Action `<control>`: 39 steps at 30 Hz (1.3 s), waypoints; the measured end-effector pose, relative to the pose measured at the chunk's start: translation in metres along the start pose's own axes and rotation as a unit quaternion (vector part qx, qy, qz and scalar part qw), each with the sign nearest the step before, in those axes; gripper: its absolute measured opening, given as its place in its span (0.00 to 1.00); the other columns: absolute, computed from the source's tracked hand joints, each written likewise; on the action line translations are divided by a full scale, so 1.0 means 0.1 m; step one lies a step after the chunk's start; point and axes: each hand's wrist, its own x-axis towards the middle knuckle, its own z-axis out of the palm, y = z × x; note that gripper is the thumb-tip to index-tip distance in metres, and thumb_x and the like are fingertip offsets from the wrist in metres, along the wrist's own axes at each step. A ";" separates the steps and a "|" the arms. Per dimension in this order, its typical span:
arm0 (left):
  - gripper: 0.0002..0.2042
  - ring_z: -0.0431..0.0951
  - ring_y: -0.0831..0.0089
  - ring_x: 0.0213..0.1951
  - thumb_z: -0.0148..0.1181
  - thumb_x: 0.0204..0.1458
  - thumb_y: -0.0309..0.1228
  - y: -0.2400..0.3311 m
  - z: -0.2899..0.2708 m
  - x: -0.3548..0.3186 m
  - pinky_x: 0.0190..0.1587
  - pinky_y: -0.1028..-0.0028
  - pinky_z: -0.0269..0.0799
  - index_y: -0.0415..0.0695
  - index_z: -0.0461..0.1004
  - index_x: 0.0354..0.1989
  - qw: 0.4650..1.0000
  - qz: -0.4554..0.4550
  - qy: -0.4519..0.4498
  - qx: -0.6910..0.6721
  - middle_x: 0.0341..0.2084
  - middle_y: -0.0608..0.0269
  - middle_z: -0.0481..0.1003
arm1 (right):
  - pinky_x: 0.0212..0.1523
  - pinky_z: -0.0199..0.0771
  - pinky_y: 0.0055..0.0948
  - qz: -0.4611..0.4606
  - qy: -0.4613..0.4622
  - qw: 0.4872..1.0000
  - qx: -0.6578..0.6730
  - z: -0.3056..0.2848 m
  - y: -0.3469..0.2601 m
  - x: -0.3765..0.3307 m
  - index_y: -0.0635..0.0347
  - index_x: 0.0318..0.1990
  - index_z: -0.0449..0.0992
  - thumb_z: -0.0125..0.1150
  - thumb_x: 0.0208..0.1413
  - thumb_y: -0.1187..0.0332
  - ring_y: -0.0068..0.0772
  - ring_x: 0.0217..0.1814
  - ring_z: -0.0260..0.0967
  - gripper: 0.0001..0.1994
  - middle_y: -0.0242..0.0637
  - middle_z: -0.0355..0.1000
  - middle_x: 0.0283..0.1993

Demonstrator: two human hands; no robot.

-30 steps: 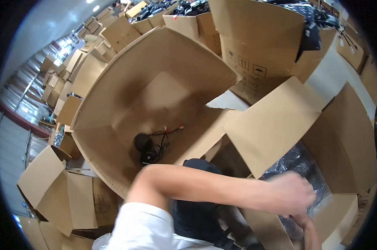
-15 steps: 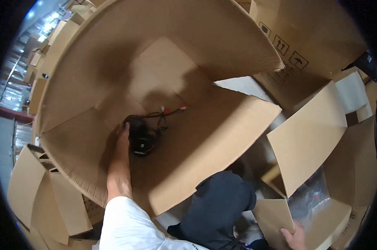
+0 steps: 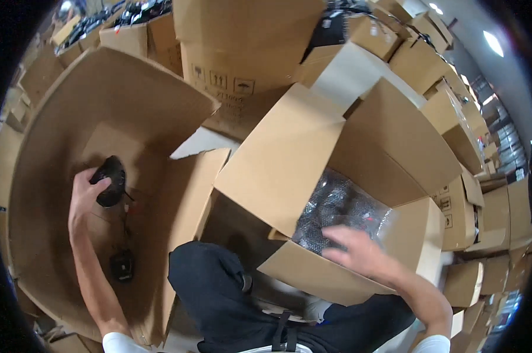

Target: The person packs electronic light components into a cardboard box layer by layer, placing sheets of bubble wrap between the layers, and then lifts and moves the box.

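My left hand [image 3: 89,187] grips a black rounded, oval device [image 3: 111,181], lifted inside the large cardboard box [image 3: 57,129] on the left. The thumb lies across its face. From the device hangs a thin dark cable with a light and red connector [image 3: 130,205]. Lower in that box is a second black device [image 3: 122,266]; the cable appears to run toward it. My right hand [image 3: 354,247], slightly blurred, is over the bubble wrap [image 3: 336,203] in the open carton [image 3: 389,129] on the right. Its fingers are apart with nothing seen in them; contact with the wrap is unclear.
A tall printed carton [image 3: 248,41] stands behind both boxes. The right carton's raised flap [image 3: 280,156] rises between the two boxes. My bent knee [image 3: 207,270] is close to the left box's edge. Stacked cartons [image 3: 419,62] and boxes of black items surround me.
The view has swung right. My left hand has raised one black device off the left box's bottom. My right hand has gone from the right carton's flap to above its bubble wrap.
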 end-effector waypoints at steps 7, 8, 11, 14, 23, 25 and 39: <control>0.24 0.73 0.67 0.30 0.74 0.34 0.41 3.28 0.72 -0.70 0.35 0.69 0.67 0.37 0.81 0.39 0.851 0.413 -0.218 0.240 0.25 0.59 0.73 | 0.62 0.67 0.39 -0.351 0.270 0.886 0.140 -1.17 -1.41 0.73 0.74 0.56 0.69 0.76 0.45 0.61 0.54 0.62 0.67 0.34 0.59 0.69 0.57; 0.25 0.74 0.66 0.31 0.74 0.34 0.44 3.63 0.81 -0.83 0.35 0.69 0.67 0.36 0.80 0.37 0.827 0.443 -0.220 0.267 0.25 0.59 0.73 | 0.58 0.69 0.40 -0.365 0.247 0.889 0.122 -1.33 -1.52 0.70 0.72 0.52 0.71 0.76 0.44 0.62 0.53 0.58 0.69 0.31 0.58 0.71 0.53; 0.22 0.74 0.68 0.32 0.75 0.36 0.41 4.34 1.23 -1.00 0.38 0.72 0.68 0.38 0.79 0.35 0.780 0.490 -0.286 0.264 0.27 0.61 0.74 | 0.41 0.76 0.40 -0.361 0.259 0.888 0.118 -1.72 -1.35 0.57 0.66 0.40 0.76 0.77 0.41 0.68 0.44 0.39 0.77 0.19 0.49 0.75 0.35; 0.19 0.75 0.75 0.39 0.74 0.38 0.28 4.52 1.78 -1.03 0.45 0.74 0.70 0.38 0.78 0.40 0.769 0.527 -0.322 0.165 0.33 0.64 0.75 | 0.38 0.73 0.32 -0.272 0.222 0.936 0.040 -2.03 -1.07 0.07 0.67 0.41 0.76 0.76 0.42 0.70 0.28 0.37 0.74 0.19 0.44 0.76 0.35; 0.08 0.79 0.52 0.40 0.59 0.55 0.30 2.75 4.41 -0.71 0.43 0.62 0.75 0.38 0.77 0.38 0.865 0.322 -0.378 0.073 0.33 0.46 0.77 | 0.42 0.71 0.35 0.072 0.329 0.937 -0.094 -2.06 0.55 -1.19 0.65 0.44 0.78 0.74 0.41 0.66 0.43 0.38 0.71 0.21 0.44 0.72 0.35; 0.19 0.76 0.49 0.52 0.61 0.56 0.40 1.93 4.82 -0.74 0.54 0.58 0.73 0.40 0.74 0.50 0.745 0.415 -0.433 0.292 0.51 0.44 0.72 | 0.42 0.71 0.36 0.106 0.344 0.928 -0.094 -1.89 0.78 -1.09 0.66 0.44 0.78 0.74 0.41 0.66 0.44 0.38 0.71 0.21 0.44 0.72 0.35; 0.59 0.45 0.33 0.70 0.75 0.43 0.40 0.52 6.47 -1.20 0.59 0.29 0.58 0.51 0.32 0.76 0.473 0.089 -0.601 0.638 0.75 0.50 0.29 | 0.50 0.70 0.34 0.386 0.397 0.530 0.642 1.28 3.32 1.26 0.68 0.44 0.76 0.69 0.57 0.61 0.30 0.40 0.72 0.17 0.32 0.77 0.36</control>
